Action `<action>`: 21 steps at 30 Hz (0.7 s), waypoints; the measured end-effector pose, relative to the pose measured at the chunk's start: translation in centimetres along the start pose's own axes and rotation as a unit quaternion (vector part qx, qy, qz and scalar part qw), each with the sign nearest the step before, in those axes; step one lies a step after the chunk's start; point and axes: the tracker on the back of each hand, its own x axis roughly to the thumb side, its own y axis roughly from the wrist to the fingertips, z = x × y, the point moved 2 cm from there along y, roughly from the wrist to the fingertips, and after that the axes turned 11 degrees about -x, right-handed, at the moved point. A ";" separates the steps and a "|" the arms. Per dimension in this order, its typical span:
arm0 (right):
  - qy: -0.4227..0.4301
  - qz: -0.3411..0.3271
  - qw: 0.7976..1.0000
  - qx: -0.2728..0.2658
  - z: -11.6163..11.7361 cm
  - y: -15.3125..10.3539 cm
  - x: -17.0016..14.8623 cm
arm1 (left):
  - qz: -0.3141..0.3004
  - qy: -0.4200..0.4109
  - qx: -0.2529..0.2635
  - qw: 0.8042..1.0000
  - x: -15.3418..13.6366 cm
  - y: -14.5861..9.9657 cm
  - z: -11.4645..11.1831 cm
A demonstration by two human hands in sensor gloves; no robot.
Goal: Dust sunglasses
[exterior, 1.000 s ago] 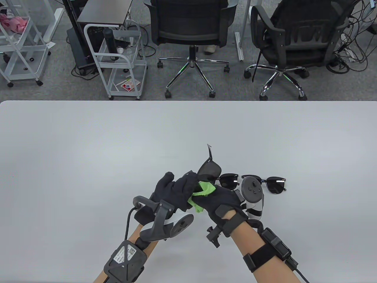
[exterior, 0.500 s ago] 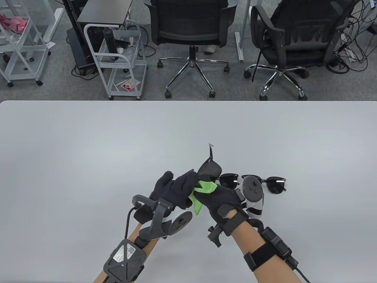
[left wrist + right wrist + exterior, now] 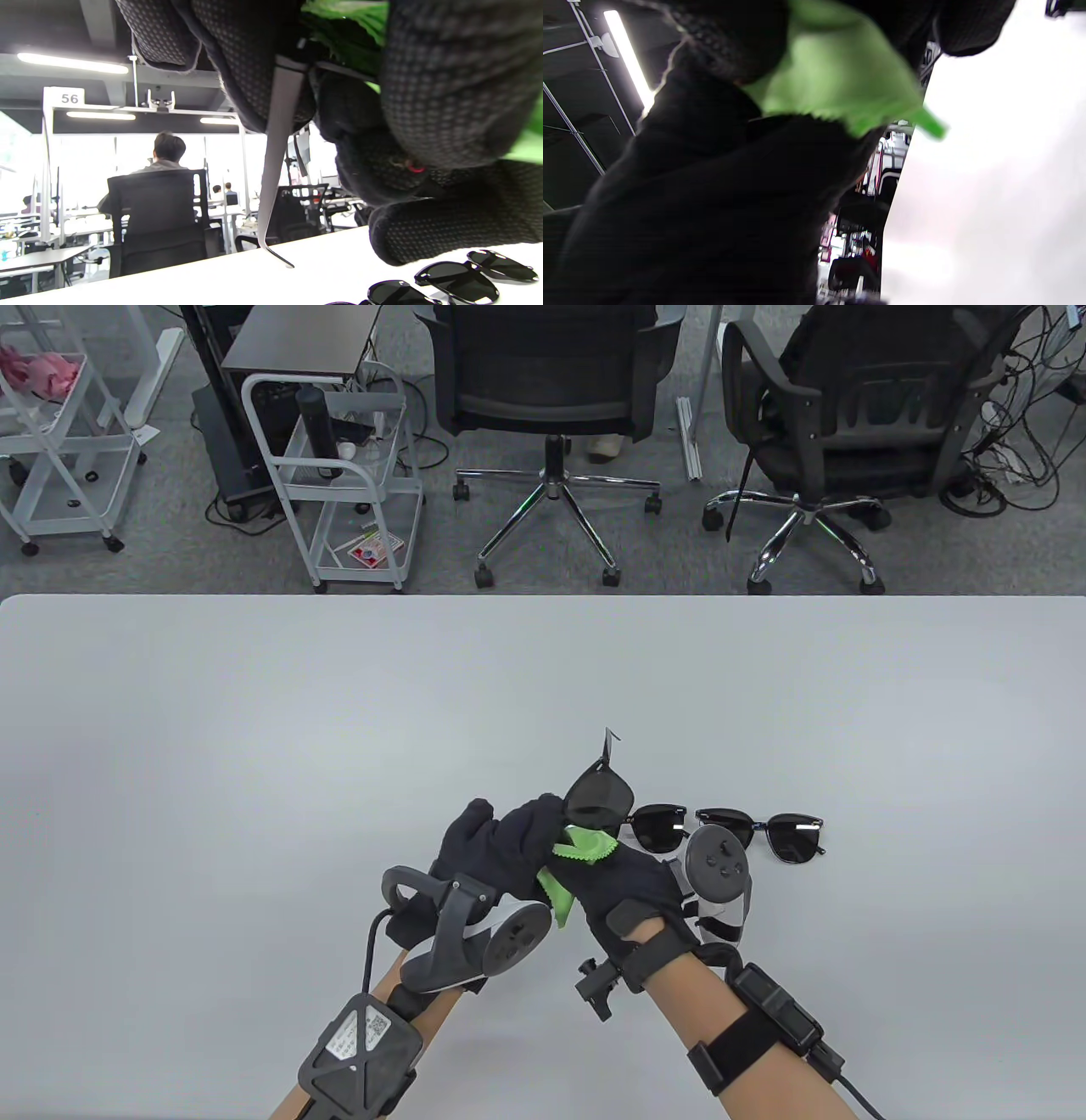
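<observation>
Now, step: wiping one pair, mid-task by my judgement.
Right hand (image 3: 624, 891): pinches the green cloth (image 3: 577, 848), lower centre.
Left hand (image 3: 501, 848): grips the held sunglasses (image 3: 598, 797), raised off the table.
Look: dark lens, thin arm pointing up.
Next: rub the remaining lens; second sunglasses (image 3: 730, 831) wait just right.

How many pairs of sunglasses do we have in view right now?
2. One pair of sunglasses is held up in the left hand against the green cloth in the right hand. The other pair lies on the table, partly behind the right hand's tracker.
</observation>
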 end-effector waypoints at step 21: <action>-0.032 -0.007 0.999 0.007 -0.4 0.0 0.6 | -0.010 0.038 0.023 0.999 0.9 -0.4 0.4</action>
